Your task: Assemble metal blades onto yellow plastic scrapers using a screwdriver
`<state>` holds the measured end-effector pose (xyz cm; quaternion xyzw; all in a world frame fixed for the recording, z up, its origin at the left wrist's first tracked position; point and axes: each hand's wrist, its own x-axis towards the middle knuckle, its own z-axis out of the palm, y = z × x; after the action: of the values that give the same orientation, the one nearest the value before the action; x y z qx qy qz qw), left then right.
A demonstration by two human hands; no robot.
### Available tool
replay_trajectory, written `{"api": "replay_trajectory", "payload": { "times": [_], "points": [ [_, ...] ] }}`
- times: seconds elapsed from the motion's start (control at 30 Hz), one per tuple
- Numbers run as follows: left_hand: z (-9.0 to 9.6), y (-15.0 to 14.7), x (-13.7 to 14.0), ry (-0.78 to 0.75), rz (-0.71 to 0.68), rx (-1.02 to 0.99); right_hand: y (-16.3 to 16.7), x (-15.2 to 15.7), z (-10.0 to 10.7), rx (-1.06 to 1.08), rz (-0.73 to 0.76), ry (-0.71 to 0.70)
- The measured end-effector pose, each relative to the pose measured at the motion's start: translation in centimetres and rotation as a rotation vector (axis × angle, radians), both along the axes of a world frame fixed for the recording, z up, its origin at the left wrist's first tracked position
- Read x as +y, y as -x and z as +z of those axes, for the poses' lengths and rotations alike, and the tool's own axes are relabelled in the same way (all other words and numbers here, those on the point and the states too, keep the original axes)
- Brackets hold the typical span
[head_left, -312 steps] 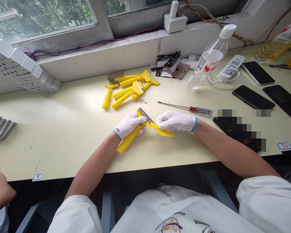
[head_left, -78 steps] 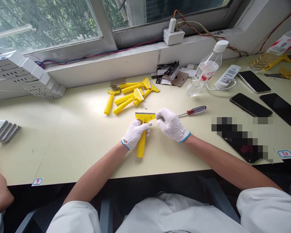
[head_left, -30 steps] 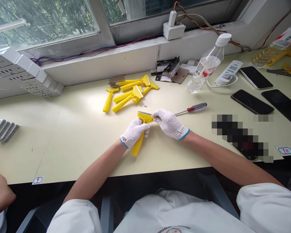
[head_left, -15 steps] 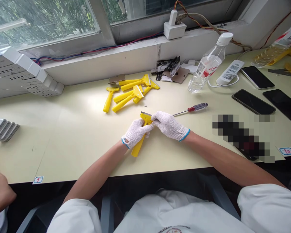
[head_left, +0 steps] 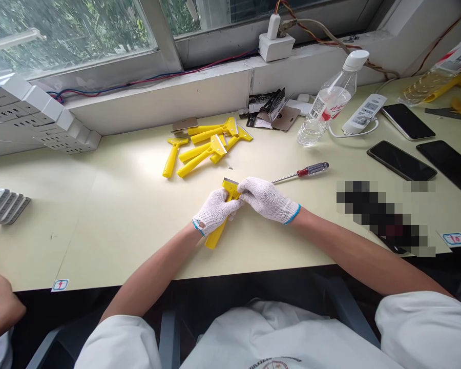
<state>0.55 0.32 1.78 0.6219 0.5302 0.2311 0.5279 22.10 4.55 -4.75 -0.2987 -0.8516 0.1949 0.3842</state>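
Note:
Both my hands wear white knit gloves with blue cuffs. My left hand (head_left: 217, 209) is wrapped round the handle of a yellow scraper (head_left: 216, 236), whose head with a metal blade points away from me. At the right side of that head, my right hand (head_left: 268, 200) has its fingers pinched together; whether they hold the head or a small part there is hidden. Just beyond lie some tiny screws (head_left: 230, 167). A screwdriver (head_left: 311, 169) with a clear and red handle rests beside my right hand. Several more yellow scrapers (head_left: 200, 160) lie in a loose pile farther back.
Black card packaging (head_left: 271, 110) lies by the wall. A water bottle (head_left: 326, 113), a white power strip (head_left: 364, 115) and several phones (head_left: 402, 160) occupy the right side. White boxes (head_left: 42, 115) are stacked at the back left. Another person's arm (head_left: 0, 302) shows at the left edge.
The scraper's handle end has swung slightly left in my left hand. My right hand has shifted a little left against the scraper head. The other things stay in place.

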Motion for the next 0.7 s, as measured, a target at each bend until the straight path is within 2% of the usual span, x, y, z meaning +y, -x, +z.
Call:
{"api": "replay_trajectory", "payload": {
  "times": [0.23, 0.53, 0.7],
  "points": [
    [0.15, -0.11, -0.04, 0.003, 0.001, 0.004, -0.16, 0.0, 0.07, -0.054, 0.002, 0.071],
    [0.34, -0.18, -0.1, 0.002, -0.001, 0.027, -0.06, -0.08, 0.03, -0.031, 0.026, 0.015],
    [0.29, -0.15, -0.03, 0.008, 0.008, 0.023, 0.05, -0.2, 0.16, -0.02, 0.009, 0.045]
  ]
}}
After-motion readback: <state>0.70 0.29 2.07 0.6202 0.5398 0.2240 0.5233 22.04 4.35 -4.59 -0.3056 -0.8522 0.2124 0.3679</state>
